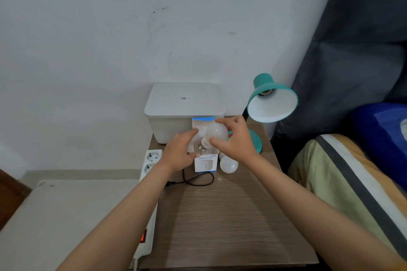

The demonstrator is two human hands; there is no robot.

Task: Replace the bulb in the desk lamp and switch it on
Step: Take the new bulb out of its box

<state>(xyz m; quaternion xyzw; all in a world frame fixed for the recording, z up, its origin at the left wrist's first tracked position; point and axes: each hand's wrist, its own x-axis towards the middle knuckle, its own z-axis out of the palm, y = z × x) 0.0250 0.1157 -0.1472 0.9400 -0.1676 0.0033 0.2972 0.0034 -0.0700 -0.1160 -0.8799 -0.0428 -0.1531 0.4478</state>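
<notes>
Meanwhile, above a wooden worktop (220,215), the right hand (235,138) pinches a frosted bulb (217,133) by its globe, screw base pointing down-left, while the left hand (179,152) hovers just beside it, fingers loosely spread and gripping nothing. A second bulb (229,164) lies beside a humidifier box (206,164). Nearby, the teal desk lamp (272,101) shows a bare socket.

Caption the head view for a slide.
Right hand lifts a bulb toward the teal lamp's empty socket.
</notes>
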